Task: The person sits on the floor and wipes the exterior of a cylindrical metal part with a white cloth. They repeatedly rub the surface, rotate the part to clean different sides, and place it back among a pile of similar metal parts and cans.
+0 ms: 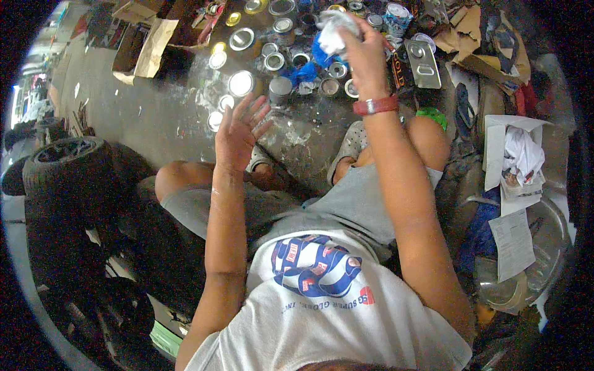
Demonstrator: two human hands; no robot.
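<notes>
My right hand (370,59), with a red band on its wrist, is closed around a crumpled white rag (337,31), held out over several cans at the far side. Beneath the rag, a bright blue crumpled piece (322,52) is partly hidden. My left hand (241,133) is raised with its palm up and fingers spread, holding nothing. Just beyond its fingertips stands a can with a shiny round lid (241,83). A grey-lidded can (280,86) and another piece of blue material (303,74) lie between the two hands.
Tires (68,154) are stacked at the left. A cardboard box (148,52) sits at the far left, and torn cardboard (470,37) lies far right. At the right, a white box (495,148) holds white cloth beside a metal basin (544,260). Paint stains mark the floor.
</notes>
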